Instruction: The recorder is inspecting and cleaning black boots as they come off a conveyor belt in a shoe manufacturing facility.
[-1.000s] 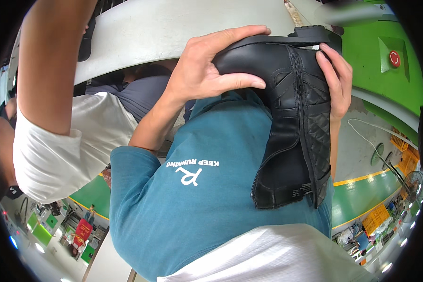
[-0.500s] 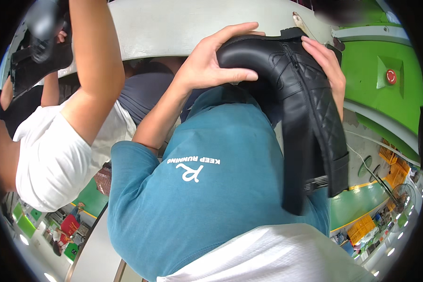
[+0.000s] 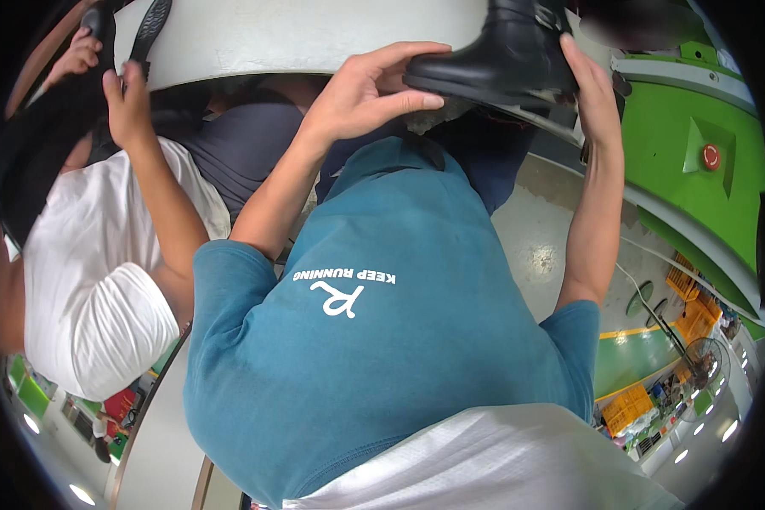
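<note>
A black ankle-high-looking boot (image 3: 497,64) with a buckled strap is held over the table's near edge, its toe pointing left and sole facing down; the shaft's top runs out of the picture. At the toe, my left hand (image 3: 361,93) has its thumb low and its fingers above, curved around the tip. My right hand (image 3: 593,93) grips the back of the boot, with the thumb along the rear; the other fingers are partly hidden.
A white table (image 3: 314,38) curves across the far side. To the left, a co-worker in a white shirt (image 3: 102,255) handles black footwear (image 3: 102,42). At the right stands a green machine (image 3: 671,127) with a red button (image 3: 711,156). A fan (image 3: 704,365) stands farther off.
The boot has been turned over: its sole was up and its shaft hung toward me, now the sole is down and the shaft points away. The co-worker's arm has come down.
</note>
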`<action>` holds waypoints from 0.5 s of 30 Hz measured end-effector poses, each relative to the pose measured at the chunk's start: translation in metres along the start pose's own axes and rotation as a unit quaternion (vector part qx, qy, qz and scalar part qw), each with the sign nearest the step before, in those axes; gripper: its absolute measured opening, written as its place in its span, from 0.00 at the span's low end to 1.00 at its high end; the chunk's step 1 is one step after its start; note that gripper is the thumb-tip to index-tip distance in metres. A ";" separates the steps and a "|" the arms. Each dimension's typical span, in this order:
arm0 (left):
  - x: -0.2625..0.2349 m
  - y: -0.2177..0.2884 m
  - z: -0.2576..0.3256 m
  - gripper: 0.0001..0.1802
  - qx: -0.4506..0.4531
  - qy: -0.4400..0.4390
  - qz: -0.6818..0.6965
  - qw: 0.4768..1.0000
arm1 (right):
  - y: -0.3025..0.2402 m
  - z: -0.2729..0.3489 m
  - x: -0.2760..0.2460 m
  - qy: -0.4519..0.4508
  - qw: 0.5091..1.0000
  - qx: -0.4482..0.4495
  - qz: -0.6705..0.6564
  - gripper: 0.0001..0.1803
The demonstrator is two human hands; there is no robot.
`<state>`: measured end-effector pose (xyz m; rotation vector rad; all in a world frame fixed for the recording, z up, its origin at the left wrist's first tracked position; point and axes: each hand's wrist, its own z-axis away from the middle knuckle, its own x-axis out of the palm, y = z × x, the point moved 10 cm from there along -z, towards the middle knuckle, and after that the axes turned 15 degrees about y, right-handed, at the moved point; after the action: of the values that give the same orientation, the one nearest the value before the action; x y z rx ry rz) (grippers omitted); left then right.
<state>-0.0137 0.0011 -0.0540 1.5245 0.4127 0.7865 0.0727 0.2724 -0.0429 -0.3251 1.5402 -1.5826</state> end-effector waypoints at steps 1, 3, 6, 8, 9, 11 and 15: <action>-0.006 0.008 -0.005 0.32 0.084 0.021 -0.135 0.987 | 0.001 -0.017 0.002 -0.007 0.997 -0.056 0.055 0.31; -0.016 0.020 -0.011 0.29 0.227 0.089 -0.299 0.922 | -0.013 -0.021 0.002 0.003 0.984 -0.104 0.145 0.29; -0.019 0.014 -0.011 0.29 0.276 0.097 -0.400 0.868 | -0.049 0.004 0.017 0.027 0.960 -0.181 0.212 0.23; -0.013 0.016 -0.015 0.25 0.293 0.097 -0.399 0.863 | -0.107 0.065 0.041 0.020 0.858 -0.469 0.208 0.25; -0.018 0.019 -0.014 0.28 0.302 0.099 -0.354 0.880 | -0.107 0.076 0.052 -0.009 0.852 -0.484 0.199 0.27; -0.019 0.030 -0.013 0.28 0.296 0.113 -0.268 0.910 | -0.103 0.092 0.072 -0.028 0.830 -0.522 0.197 0.28; -0.006 0.029 -0.029 0.32 0.241 0.110 -0.049 0.963 | -0.098 0.096 0.073 -0.008 0.804 -0.573 0.155 0.23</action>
<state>-0.0441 0.0145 -0.0282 1.8535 0.8894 0.8174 0.0597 0.1399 0.0369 -0.6778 2.2467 -0.2238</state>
